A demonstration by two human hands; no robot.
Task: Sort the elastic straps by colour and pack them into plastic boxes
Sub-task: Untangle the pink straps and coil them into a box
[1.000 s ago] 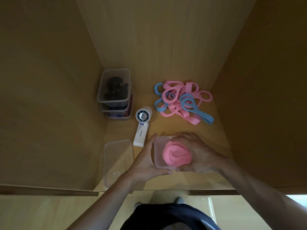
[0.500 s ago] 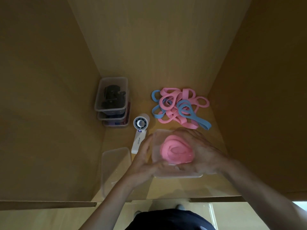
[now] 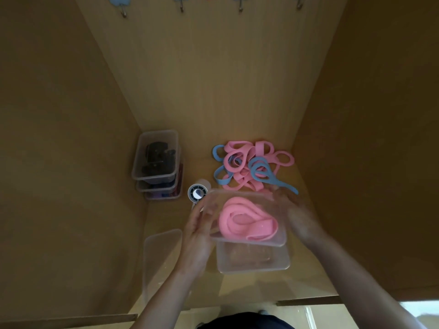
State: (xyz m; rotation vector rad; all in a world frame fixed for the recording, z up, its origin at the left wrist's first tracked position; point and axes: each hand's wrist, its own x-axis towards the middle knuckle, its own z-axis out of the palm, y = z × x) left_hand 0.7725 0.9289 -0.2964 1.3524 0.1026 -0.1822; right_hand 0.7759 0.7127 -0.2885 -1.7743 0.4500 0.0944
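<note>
I hold a clear plastic box [image 3: 240,195] lifted off the shelf between both hands. A coiled pink strap [image 3: 247,222] fills it. My left hand [image 3: 198,236] grips its left side, fingers showing through the plastic. At the box's right side is my right hand [image 3: 301,217], blurred, gripping the wall. Directly below stands a second clear box [image 3: 254,262] with nothing pink or blue in it. A tangled pile of pink and blue straps [image 3: 251,165] lies behind, at the back right of the shelf.
A stack of clear boxes [image 3: 156,160] with dark items stands at the back left. A small white hand fan [image 3: 197,192] lies beside it. A clear lid [image 3: 161,257] rests at the front left. Wooden walls close in on three sides; hooks [image 3: 181,5] hang above.
The box with the pink strap has come up off the shelf, uncovering a second box under it. My right hand moved from on top of the strap to the box's right side.
</note>
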